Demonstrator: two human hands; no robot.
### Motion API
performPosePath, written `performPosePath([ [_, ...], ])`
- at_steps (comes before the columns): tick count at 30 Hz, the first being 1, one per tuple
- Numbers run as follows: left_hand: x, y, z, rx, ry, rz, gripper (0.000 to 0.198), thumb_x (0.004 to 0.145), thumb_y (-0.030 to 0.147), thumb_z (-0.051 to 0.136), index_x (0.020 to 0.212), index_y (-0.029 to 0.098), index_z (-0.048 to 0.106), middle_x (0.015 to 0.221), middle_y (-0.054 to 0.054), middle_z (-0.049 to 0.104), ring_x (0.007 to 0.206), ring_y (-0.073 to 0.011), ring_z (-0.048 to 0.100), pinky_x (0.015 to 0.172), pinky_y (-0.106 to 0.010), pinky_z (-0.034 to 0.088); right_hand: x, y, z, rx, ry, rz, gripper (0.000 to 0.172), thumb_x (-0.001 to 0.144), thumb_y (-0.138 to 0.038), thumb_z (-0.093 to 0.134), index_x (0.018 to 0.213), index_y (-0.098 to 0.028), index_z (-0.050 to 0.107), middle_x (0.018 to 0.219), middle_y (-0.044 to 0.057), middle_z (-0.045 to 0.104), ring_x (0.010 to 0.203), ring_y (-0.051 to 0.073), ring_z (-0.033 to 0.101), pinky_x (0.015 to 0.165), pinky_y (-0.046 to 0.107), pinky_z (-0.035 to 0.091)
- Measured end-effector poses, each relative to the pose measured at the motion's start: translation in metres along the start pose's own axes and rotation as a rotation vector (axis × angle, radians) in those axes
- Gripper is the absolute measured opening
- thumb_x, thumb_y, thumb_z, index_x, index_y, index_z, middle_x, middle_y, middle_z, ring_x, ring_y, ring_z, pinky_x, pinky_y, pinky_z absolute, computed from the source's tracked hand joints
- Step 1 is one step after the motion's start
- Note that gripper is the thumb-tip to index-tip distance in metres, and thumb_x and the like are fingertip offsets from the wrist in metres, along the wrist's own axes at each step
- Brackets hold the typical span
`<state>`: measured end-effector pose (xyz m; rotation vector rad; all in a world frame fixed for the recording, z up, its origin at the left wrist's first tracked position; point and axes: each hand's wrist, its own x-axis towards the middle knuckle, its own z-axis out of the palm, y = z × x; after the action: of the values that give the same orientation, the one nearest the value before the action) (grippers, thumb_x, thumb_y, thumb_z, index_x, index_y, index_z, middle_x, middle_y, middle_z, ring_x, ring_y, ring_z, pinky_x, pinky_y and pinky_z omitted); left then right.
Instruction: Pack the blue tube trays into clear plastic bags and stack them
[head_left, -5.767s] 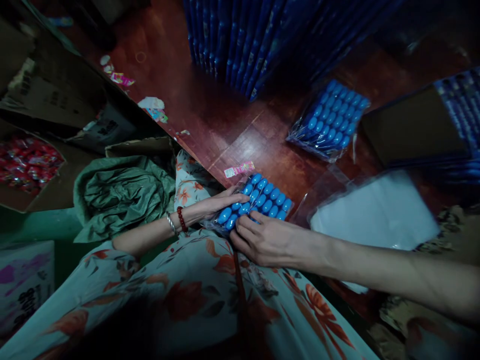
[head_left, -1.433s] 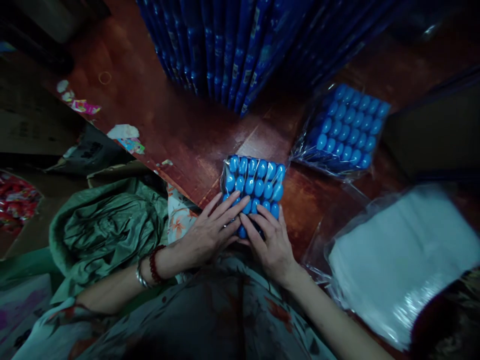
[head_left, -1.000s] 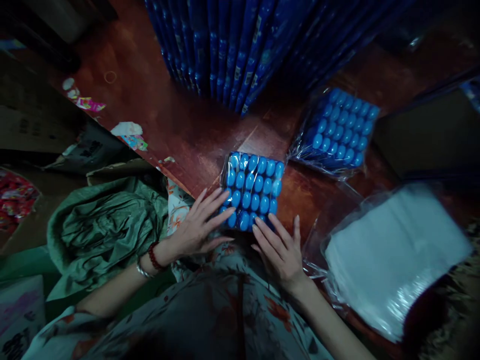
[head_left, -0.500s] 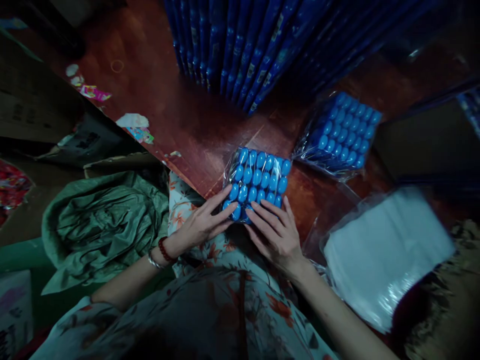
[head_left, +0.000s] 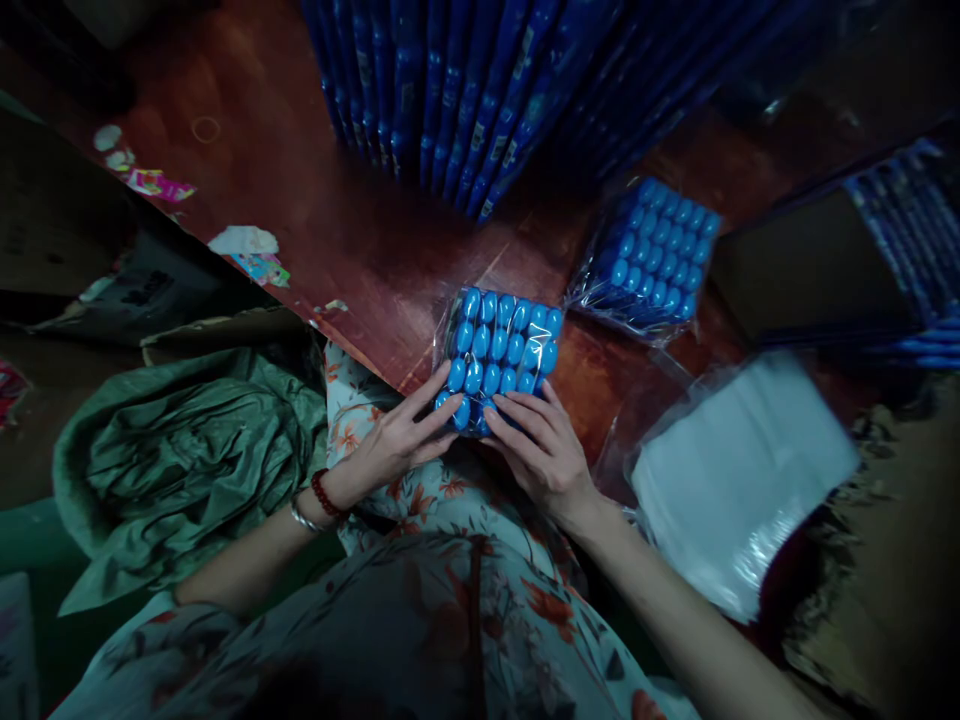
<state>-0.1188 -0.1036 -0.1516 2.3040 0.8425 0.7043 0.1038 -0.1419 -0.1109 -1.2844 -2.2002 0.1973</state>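
Note:
A pack of blue oval-ended pieces [head_left: 499, 345], set in rows and wrapped in clear plastic film, lies at the table's near edge. My left hand [head_left: 397, 435] holds its near left corner, fingers on the film. On the near right part of the same pack, my right hand [head_left: 544, 440] grips with bent fingers over the top and edge. The undersides of both hands are hidden. A second wrapped blue pack [head_left: 667, 250] sits farther right, its loose film gathered on the left side.
Tall blue packages [head_left: 427, 100] stand in rows at the back of the reddish table [head_left: 255, 130]. At right lies a stack of clear plastic bags [head_left: 735, 480]. Paper scraps [head_left: 244, 240] dot the left edge. Green cloth [head_left: 195, 460] and cartons are at left.
The view has shifted, so the scene sits slightly farther left. Both hands stay on the pack; the right hand's fingers are drawn a little closer together.

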Motion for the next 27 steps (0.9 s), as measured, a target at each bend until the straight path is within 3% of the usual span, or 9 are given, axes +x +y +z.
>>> performPosePath([
  [6, -0.002, -0.002, -0.001, 0.021, 0.005, 0.004, 0.065, 0.089, 0.019, 0.054, 0.145, 0.026, 0.022, 0.155, -0.014, 0.020, 0.131, -0.0249, 0.044, 0.097, -0.032, 0.052, 0.008, -0.011, 0.011, -0.012, 0.031, -0.032, 0.027, 0.086, -0.018, 0.060, 0.113, -0.017, 0.063, 0.102, 0.009, 0.070, 0.106, 0.020, 0.062, 0.103, 0.051, 0.044],
  [12, -0.004, 0.000, -0.003, 0.160, -0.012, -0.009, 0.062, 0.088, 0.023, 0.056, 0.143, 0.025, 0.028, 0.151, -0.016, 0.031, 0.114, -0.0241, 0.060, 0.084, -0.029, 0.057, 0.005, -0.013, 0.004, -0.146, 0.005, -0.038, 0.022, 0.085, -0.021, 0.061, 0.106, -0.015, 0.065, 0.103, 0.007, 0.071, 0.111, 0.021, 0.057, 0.108, 0.054, 0.036],
  [20, 0.000, 0.013, 0.000, 0.153, 0.024, -0.056, 0.063, 0.089, 0.024, 0.053, 0.145, 0.029, 0.023, 0.153, -0.014, 0.025, 0.106, -0.0225, 0.065, 0.083, -0.027, 0.056, 0.005, -0.020, 0.015, -0.194, 0.038, 0.000, 0.025, 0.087, -0.021, 0.058, 0.112, -0.019, 0.064, 0.107, 0.006, 0.070, 0.113, 0.022, 0.055, 0.113, 0.054, 0.026],
  [24, 0.000, 0.022, -0.001, 0.002, 0.029, -0.175, 0.074, 0.086, 0.029, 0.057, 0.147, 0.027, 0.016, 0.152, -0.012, 0.029, 0.125, -0.0256, 0.050, 0.100, -0.035, 0.047, -0.002, -0.019, 0.007, -0.074, 0.004, 0.057, 0.042, 0.087, -0.025, 0.058, 0.129, -0.024, 0.052, 0.120, 0.007, 0.064, 0.117, 0.023, 0.053, 0.113, 0.056, 0.024],
  [27, 0.003, 0.030, 0.003, -0.239, 0.152, -0.396, 0.077, 0.088, 0.035, 0.054, 0.148, 0.029, 0.006, 0.153, -0.009, 0.027, 0.137, -0.0241, 0.035, 0.111, -0.041, 0.034, -0.012, -0.019, -0.002, 0.048, 0.121, 0.157, 0.052, 0.088, -0.021, 0.055, 0.138, -0.030, 0.041, 0.126, 0.008, 0.059, 0.118, 0.022, 0.052, 0.111, 0.054, 0.028],
])
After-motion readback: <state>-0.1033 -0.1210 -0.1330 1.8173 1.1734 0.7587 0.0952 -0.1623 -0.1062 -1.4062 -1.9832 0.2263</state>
